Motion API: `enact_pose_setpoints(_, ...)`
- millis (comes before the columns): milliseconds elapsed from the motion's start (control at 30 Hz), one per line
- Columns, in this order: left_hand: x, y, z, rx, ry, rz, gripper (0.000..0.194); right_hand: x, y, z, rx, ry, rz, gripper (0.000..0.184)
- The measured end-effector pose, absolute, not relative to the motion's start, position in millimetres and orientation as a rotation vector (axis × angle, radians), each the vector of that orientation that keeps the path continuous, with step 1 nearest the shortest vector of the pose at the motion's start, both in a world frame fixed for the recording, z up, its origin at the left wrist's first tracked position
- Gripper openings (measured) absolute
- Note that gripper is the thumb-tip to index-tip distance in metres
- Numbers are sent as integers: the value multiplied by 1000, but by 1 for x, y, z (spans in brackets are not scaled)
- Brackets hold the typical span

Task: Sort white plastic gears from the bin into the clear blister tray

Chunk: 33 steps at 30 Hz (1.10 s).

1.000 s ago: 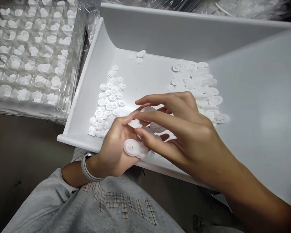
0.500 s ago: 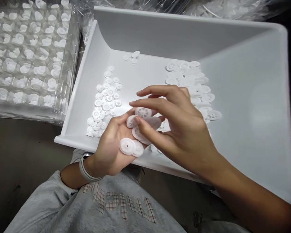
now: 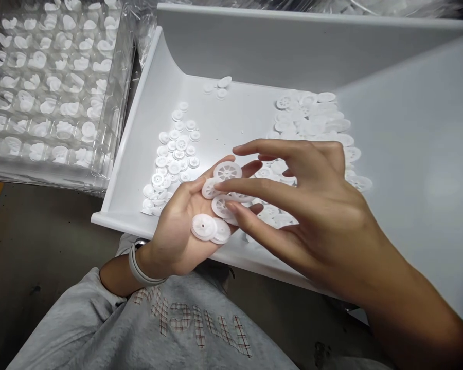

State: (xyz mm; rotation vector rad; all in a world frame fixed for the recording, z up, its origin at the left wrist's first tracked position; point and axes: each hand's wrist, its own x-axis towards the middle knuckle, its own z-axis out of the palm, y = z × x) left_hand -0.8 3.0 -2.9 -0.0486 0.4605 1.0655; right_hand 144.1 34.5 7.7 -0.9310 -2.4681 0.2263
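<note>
My left hand (image 3: 181,226) is palm up above the front of a white tray (image 3: 270,272), with several white plastic gears (image 3: 204,227) resting on its palm and fingers. A spoked gear (image 3: 227,171) lies near the fingertips, a smaller gear (image 3: 209,188) just below it, and others overlap lower down. From the right, my right hand (image 3: 312,200) reaches over them with thumb and fingers apart. One of its fingertips meets the smaller gear, and the thumb tip is at the spoked gear beneath. My right fingers partly cover the gears behind them.
Inside the tray, small gears (image 3: 173,167) are spread on the left and larger gears (image 3: 312,115) are heaped on the right. A few pieces (image 3: 221,94) lie near the back wall. A clear compartment tray (image 3: 104,110) filled with white parts stands at left.
My right hand has moved slightly right and its thumb has come off the smaller gear, where another fingertip now rests. More of the upper spoked gear shows. The whole view has shifted slightly.
</note>
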Motion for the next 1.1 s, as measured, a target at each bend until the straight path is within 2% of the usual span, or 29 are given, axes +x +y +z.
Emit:
enact_pose_setpoints(600,-1,2,-2,-46,536,1061,40,156,34,15,-885,-2471,249,16)
enact_pose_setpoints(833,-3,3,-3,-100,520,1057,45,163,33,16,-824,-2572,268,8)
enact_pose_setpoints(1100,-6,4,-2,-119,500,1063,47,168,34,15,-791,-2571,303,8)
